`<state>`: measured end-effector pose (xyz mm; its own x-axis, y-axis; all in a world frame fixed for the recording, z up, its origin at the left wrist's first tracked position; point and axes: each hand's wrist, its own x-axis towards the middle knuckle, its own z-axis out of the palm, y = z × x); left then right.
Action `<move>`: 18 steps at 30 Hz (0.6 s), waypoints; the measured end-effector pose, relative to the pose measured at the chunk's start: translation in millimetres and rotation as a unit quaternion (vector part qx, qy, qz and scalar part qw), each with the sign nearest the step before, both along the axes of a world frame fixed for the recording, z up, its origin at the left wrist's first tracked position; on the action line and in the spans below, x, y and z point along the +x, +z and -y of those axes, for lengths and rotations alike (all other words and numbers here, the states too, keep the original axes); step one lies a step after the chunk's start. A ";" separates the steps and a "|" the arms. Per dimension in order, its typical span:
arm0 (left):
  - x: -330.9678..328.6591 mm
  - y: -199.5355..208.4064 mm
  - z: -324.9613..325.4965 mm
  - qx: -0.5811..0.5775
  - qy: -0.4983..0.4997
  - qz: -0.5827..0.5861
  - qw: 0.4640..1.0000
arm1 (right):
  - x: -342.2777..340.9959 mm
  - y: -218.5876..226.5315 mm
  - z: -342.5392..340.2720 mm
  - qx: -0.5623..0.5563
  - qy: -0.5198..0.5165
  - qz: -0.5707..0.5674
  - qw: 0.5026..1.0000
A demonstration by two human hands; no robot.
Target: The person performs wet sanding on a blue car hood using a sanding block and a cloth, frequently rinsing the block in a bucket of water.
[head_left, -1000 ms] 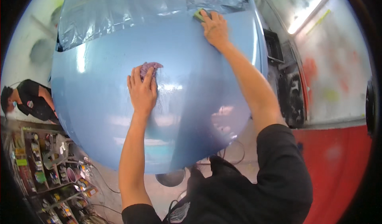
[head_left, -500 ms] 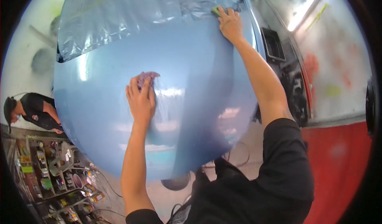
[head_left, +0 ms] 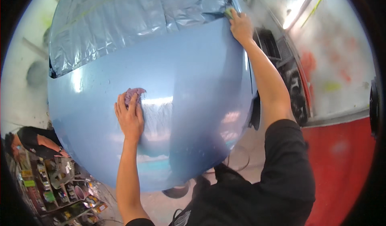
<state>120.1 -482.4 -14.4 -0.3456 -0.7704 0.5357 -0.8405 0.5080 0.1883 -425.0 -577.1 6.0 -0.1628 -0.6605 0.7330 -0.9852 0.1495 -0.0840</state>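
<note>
A light-blue car hood (head_left: 193, 77) spreads out below me, wet streaks shining at its middle. My left hand (head_left: 129, 119) is closed on a crumpled purple cloth (head_left: 135, 93), pressed against the hood left of centre. Up at the far right corner of the hood, my right hand (head_left: 242, 28) grips a small yellow-green pad (head_left: 229, 13), much of it hidden by the fingers. The pad is by the edge of the shiny plastic sheeting (head_left: 116, 21) that covers the car beyond the hood.
Another person (head_left: 38, 143) in a black shirt bends at the far left, beside a rack (head_left: 60, 182) crowded with cans and tools. Dark vented panels (head_left: 268, 44) line the right wall. A red surface (head_left: 337, 165) fills the lower right. A hose loops on the floor by my feet.
My left hand has drawn the cloth toward me and left across the hood. The right hand with the pad has shifted slightly right, toward the hood's edge. The other person leans lower.
</note>
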 end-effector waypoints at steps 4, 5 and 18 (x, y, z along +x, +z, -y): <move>24.9 -6.1 -8.0 -0.001 0.023 -0.004 1.000 | 111.0 -42.0 -80.3 -0.003 0.064 -0.007 0.998; 30.5 -6.5 -9.8 -0.009 0.036 0.001 0.999 | 149.2 -50.8 -133.7 0.036 0.106 0.020 0.993; 14.5 -3.3 -4.9 -0.025 0.017 -0.035 0.999 | 172.3 -15.5 -16.9 -0.027 0.105 0.003 0.994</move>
<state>134.7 -477.5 -17.7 -0.2791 -0.7527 0.5963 -0.8431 0.4893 0.2230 -252.7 -560.1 -9.5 -0.0306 -0.6396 0.7681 -0.9936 -0.0638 -0.0927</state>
